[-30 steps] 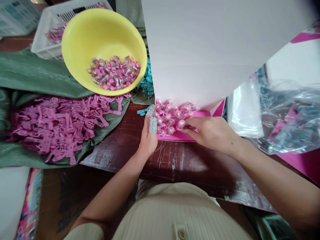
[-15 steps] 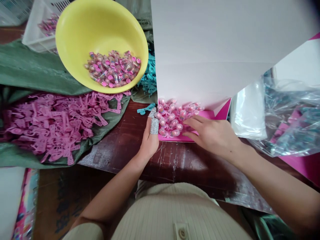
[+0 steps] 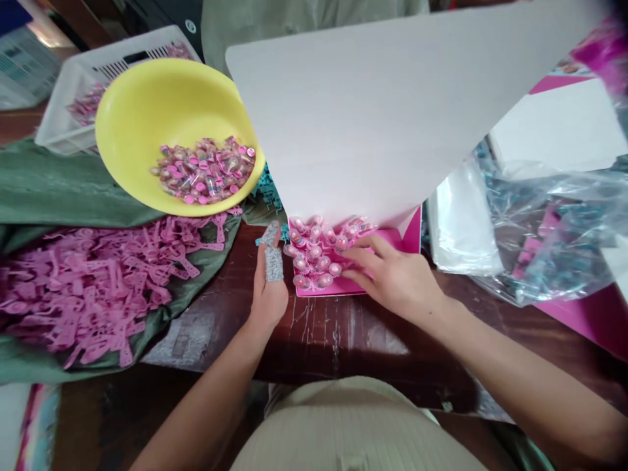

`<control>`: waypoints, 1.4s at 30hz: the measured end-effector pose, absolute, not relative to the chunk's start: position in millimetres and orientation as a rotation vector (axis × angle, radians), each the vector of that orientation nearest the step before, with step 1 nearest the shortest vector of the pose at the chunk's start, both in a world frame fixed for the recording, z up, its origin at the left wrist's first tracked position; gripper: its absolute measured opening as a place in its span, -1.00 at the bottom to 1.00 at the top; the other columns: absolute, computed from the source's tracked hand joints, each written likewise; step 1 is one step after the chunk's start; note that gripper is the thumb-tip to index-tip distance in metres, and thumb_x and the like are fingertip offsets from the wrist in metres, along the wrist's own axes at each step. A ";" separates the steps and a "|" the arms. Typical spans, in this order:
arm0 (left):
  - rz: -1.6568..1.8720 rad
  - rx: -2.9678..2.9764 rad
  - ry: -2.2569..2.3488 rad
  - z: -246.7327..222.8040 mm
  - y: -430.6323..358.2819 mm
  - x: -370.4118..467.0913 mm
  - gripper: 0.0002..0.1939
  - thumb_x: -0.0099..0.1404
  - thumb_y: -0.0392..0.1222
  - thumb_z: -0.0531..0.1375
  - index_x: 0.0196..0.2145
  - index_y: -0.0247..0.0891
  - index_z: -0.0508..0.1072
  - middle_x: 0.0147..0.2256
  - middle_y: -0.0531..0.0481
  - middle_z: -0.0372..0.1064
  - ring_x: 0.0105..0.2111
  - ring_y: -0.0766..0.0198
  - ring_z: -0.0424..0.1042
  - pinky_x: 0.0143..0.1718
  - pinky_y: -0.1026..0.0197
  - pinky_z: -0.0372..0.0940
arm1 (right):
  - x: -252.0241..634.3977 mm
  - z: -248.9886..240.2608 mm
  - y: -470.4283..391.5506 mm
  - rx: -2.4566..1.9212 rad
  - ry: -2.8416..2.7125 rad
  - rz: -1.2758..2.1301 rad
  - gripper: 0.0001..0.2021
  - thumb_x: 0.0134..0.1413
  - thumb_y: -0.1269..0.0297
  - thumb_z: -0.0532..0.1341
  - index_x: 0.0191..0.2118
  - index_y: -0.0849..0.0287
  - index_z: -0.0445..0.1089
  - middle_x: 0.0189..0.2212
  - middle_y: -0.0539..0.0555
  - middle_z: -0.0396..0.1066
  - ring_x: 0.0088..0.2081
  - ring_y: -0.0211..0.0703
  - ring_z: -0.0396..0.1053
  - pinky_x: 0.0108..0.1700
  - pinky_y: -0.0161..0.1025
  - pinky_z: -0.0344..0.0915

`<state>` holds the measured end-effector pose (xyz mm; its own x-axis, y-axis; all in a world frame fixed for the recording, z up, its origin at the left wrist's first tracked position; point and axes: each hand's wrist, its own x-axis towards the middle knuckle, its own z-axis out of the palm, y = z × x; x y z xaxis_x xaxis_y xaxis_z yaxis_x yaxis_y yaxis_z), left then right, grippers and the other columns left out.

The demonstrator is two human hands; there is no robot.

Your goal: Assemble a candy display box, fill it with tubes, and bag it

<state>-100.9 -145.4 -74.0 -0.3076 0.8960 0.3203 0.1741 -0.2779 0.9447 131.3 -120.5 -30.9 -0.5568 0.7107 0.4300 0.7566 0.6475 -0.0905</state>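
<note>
Lying just left of the half-curled right hand (image 3: 400,281) are pink capsules (image 3: 314,252); hold unclear.

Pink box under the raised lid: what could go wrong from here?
The raised lid might drop onto the right hand; no prop for it shows.
The capsule-topped pieces crowd the left side of the pink box, so some could tip over that edge.
</note>
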 end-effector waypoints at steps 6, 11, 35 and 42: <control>1.582 1.578 1.386 -60.6 -147.2 -98.3 -0.44 0.50 0.26 -0.08 0.29 0.03 0.31 0.30 -0.02 0.27 0.38 0.08 0.13 0.43 -0.02 0.04 | 140.1 -40.0 -121.8 -0.998 -2.172 0.045 -0.77 0.28 0.16 0.30 -0.07 0.19 0.46 -0.18 0.07 0.53 -0.26 -0.20 0.52 -0.42 -0.30 0.41; 1.393 2.228 1.341 -49.8 -154.5 -92.6 -0.57 0.49 0.05 0.09 0.26 0.09 0.35 0.43 0.02 0.00 0.44 -0.07 -0.06 0.44 -0.27 -0.15 | 134.5 -53.0 -122.4 -0.897 -2.082 0.085 -0.88 0.26 0.30 0.32 -0.10 0.13 0.47 -0.17 0.07 0.52 -0.12 -0.17 0.52 -0.08 -0.24 0.52; 0.864 2.447 1.438 -20.1 -124.2 -101.1 -0.57 0.38 -0.29 0.06 0.16 -0.12 0.42 0.22 0.00 0.40 0.35 0.06 0.19 0.35 -0.20 -0.21 | 144.9 -34.3 -52.0 -1.338 -1.844 0.682 -0.64 0.34 -0.04 0.13 -0.02 0.02 0.55 -0.11 0.05 0.61 -0.14 -0.04 0.57 -0.07 -0.11 0.45; 1.341 2.090 1.267 -30.3 -126.3 -105.5 -0.60 0.49 -0.20 0.02 0.21 -0.13 0.41 0.24 -0.06 0.38 0.28 0.07 0.29 0.36 -0.16 0.08 | 144.1 -39.8 -52.3 -1.610 -2.048 0.234 -0.68 0.33 0.06 0.16 -0.01 0.09 0.56 -0.19 0.14 0.62 -0.22 0.12 0.58 -0.16 0.04 0.47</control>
